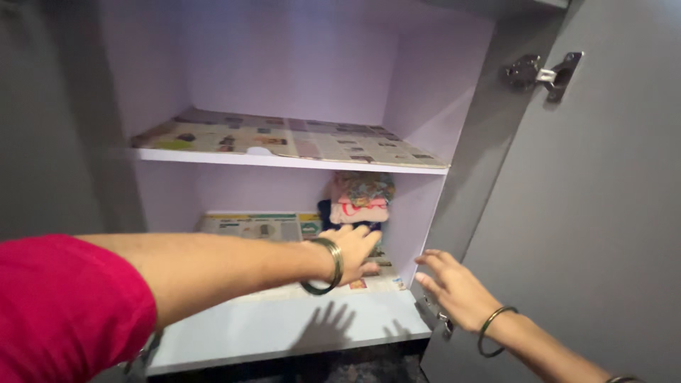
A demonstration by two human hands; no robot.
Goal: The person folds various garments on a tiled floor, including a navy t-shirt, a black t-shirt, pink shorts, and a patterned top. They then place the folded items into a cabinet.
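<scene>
My left hand [357, 250] reaches into the lower shelf of an open cupboard, fingers spread, just below a small stack of folded clothes [360, 198] in pink, floral and dark fabric. It holds nothing; a metal bangle circles the wrist, and a red sleeve covers the upper arm. My right hand [454, 284] hovers open near the right front corner of the lower shelf [284, 330], beside the cupboard's side panel, also wearing a bangle. Neither hand grips anything.
The upper shelf [284, 159] is lined with newspaper [298, 138] and carries nothing else. Newspaper also lines the back of the lower shelf. The grey cupboard door [596, 198] stands open at the right, with a metal hinge [543, 73] near its top.
</scene>
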